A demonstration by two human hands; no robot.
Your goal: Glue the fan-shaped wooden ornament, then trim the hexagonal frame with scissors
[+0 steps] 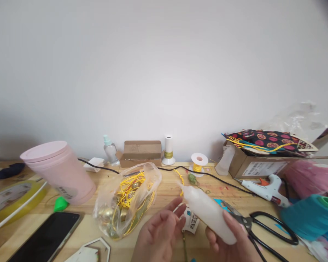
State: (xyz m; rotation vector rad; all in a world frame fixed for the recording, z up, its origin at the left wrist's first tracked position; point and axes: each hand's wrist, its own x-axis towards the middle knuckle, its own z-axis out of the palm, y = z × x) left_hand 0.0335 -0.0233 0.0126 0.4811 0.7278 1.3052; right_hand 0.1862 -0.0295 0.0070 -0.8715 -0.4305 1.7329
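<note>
Right hand wrapped around the white squeeze bottle, gripped low and tilted nozzle-up to the left, probably to keep the tip free; left hand has fingers curled nearly together at the edge of the white cut-out piece, perhaps steadying it, firm grip can't be told. Scissors lie just beside the right hand, handles rightward, likely for easy pickup, and the clear bag of yellow cords sits on the surface left of the hands, seemingly within reach.
</note>
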